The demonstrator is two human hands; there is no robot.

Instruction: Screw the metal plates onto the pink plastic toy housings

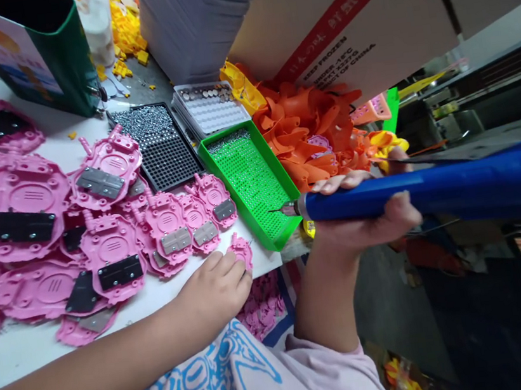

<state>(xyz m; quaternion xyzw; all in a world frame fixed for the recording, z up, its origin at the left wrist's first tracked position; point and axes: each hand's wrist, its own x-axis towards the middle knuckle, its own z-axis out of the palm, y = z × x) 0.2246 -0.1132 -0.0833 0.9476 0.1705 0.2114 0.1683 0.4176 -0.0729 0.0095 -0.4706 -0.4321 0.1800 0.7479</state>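
My right hand is wrapped around a blue electric screwdriver held nearly level. The screwdriver's thin bit points left over the near end of a green tray, whose perforated plate holds many small screws. At the table's front edge my left hand has its fingers curled on a small pink plastic housing, partly hidden by them. To the left lie many pink housings, several with a black or grey cover fastened by screws.
Behind the housings lies a black perforated tray with screws, beside a clear box of round metal pieces. Orange plastic parts are heaped before a large carton. A green container stands at the back left, near yellow pieces.
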